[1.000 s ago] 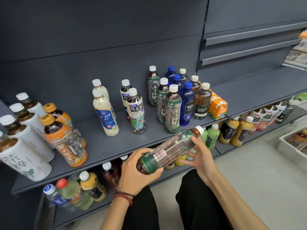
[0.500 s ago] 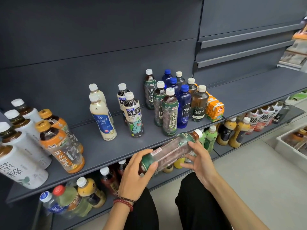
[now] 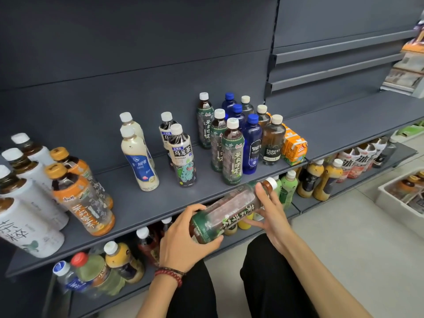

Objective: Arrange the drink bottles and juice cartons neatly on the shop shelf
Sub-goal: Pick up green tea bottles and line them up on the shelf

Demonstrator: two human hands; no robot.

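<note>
"FOREST SODA" on brown bottle (image 3: 271,143); "SUNTORY", 乌龙茶 on dark tea bottle (image 3: 182,157); "400" on orange carton (image 3: 296,149); 茉莉清茶 on green-labelled bottle (image 3: 232,154).

green-labelled tea bottle (image 3: 231,210), orange juice cartons (image 3: 294,148), dark grey shelf (image 3: 142,203)

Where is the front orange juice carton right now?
In the head view, the front orange juice carton stands at the right end of the grey shelf. It is immediately right of the Forest Soda bottle.
</note>
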